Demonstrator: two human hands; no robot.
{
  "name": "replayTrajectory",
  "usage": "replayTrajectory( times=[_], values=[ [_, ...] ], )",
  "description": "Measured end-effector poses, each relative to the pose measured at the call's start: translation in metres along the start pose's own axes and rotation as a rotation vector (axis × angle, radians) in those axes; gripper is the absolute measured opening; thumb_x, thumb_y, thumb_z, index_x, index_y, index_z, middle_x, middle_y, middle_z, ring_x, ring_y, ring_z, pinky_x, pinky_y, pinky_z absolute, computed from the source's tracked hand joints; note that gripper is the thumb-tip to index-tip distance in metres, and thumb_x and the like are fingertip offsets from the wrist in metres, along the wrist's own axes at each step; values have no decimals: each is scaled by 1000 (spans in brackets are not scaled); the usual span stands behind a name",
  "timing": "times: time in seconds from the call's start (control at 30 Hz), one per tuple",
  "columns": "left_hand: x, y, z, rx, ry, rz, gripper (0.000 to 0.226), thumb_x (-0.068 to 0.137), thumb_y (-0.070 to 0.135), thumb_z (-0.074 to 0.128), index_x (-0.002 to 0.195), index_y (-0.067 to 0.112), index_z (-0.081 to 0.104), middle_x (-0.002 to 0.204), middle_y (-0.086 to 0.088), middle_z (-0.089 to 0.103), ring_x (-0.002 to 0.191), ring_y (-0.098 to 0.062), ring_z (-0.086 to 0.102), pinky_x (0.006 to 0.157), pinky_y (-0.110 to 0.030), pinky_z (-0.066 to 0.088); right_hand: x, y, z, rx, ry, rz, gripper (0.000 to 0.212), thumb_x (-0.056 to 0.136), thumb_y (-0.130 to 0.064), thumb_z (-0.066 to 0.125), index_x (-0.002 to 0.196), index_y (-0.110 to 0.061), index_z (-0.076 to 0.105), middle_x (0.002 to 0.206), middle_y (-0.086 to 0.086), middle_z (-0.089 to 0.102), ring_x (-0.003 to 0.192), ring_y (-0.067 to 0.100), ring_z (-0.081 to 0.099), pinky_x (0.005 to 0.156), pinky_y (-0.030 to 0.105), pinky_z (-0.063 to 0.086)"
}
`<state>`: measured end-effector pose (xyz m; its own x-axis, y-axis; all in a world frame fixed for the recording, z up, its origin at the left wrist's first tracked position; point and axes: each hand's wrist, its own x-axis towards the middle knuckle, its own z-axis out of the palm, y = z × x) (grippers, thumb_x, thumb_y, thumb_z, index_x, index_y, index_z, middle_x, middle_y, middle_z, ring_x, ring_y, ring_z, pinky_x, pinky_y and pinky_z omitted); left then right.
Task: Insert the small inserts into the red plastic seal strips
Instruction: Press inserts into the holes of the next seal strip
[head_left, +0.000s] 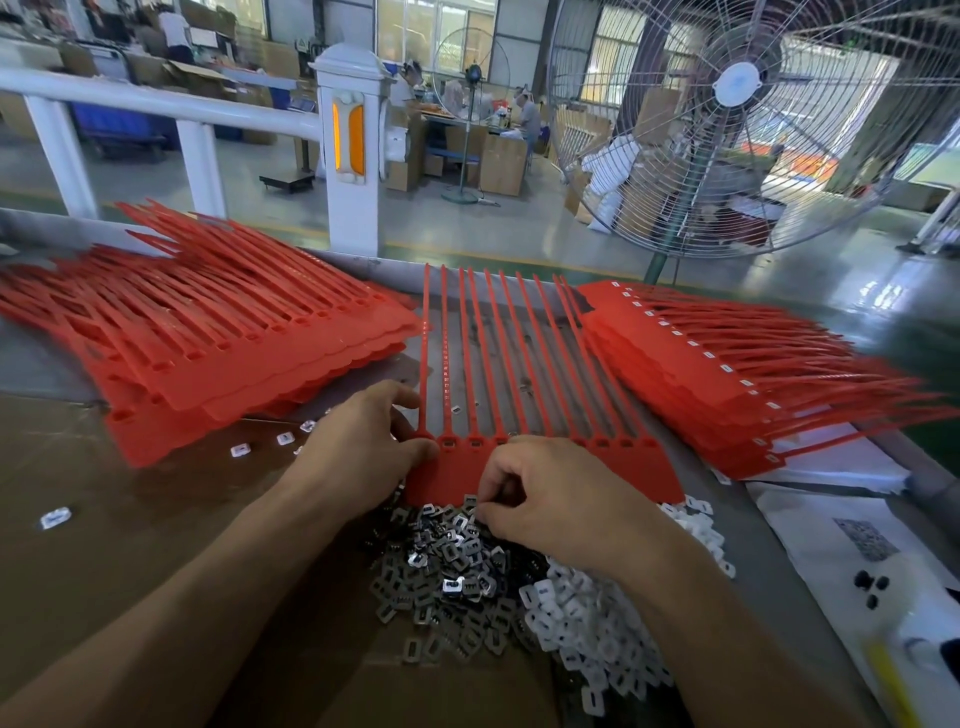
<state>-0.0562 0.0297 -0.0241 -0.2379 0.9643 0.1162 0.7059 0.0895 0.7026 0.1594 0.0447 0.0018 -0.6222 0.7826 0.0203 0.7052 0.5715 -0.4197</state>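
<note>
A red sheet of joined seal strips (644, 467) lies in front of me, its tails pointing away. My left hand (358, 457) rests on the sheet's left end, thumb at the first sockets. With curled fingers, my right hand (550, 493) picks at the top of a pile of small metal inserts (447, 566) at the sheet's near edge. White plastic inserts (582, 623) lie heaped to the right of the metal ones. Whether an insert is pinched between the right fingers is hidden.
A stack of red strip sheets (218, 338) lies at the left, another stack with white inserts fitted (727, 374) at the right. Loose white inserts (54, 517) dot the brown cardboard. White paper (857, 545) covers the right. A large fan (753, 119) stands beyond the table.
</note>
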Motion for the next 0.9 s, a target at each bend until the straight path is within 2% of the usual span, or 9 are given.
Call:
replayTrajectory(
  times=[0.13,0.27,0.4,0.5,0.6,0.73,0.9],
  values=[
    [0,0,0,2,2,-1,48,83,37,81,125,35,58,87,17,68,76,3,62,62,-19,42,-1,1,-1,5,14,-7,8,91,-36,72,87,-33,66,92,-17,62,84,-1,59,76,26,54],
    [-1,0,-1,-3,3,-1,48,83,36,81,125,34,59,86,16,68,74,3,62,61,-19,41,-1,1,0,31,42,-10,10,93,-31,71,86,-31,64,81,-16,65,76,-4,60,59,15,43],
    [-1,1,-1,7,-1,9,48,83,37,81,126,33,58,88,17,67,76,2,62,65,-23,45,-2,2,-1,134,68,6,14,93,-23,71,83,-30,62,76,-13,66,63,-5,59,51,12,42],
    [-1,2,-2,6,-1,8,49,84,37,80,127,33,58,88,17,67,77,2,62,66,-23,46,-3,5,-3,230,83,28,15,92,-22,71,83,-30,63,80,-18,68,65,0,62,56,14,47],
    [-1,1,-2,4,-4,10,49,83,37,81,127,33,58,88,17,67,77,1,62,66,-24,47,-3,9,-4,264,108,46,16,93,-20,72,87,-33,66,83,-12,68,75,5,65,66,21,54],
    [-1,2,-2,2,-6,5,50,83,37,81,127,32,58,89,16,67,78,-1,64,70,-27,51,-2,11,-3,243,124,58,11,94,-26,75,89,-35,71,85,-16,70,82,-4,66,68,14,50],
    [-2,3,-2,7,0,3,50,83,37,81,127,32,58,89,15,67,78,-1,63,69,-27,50,0,5,1,202,30,10,6,89,-33,80,87,-35,75,87,-18,70,81,-4,65,69,16,49]
  ],
)
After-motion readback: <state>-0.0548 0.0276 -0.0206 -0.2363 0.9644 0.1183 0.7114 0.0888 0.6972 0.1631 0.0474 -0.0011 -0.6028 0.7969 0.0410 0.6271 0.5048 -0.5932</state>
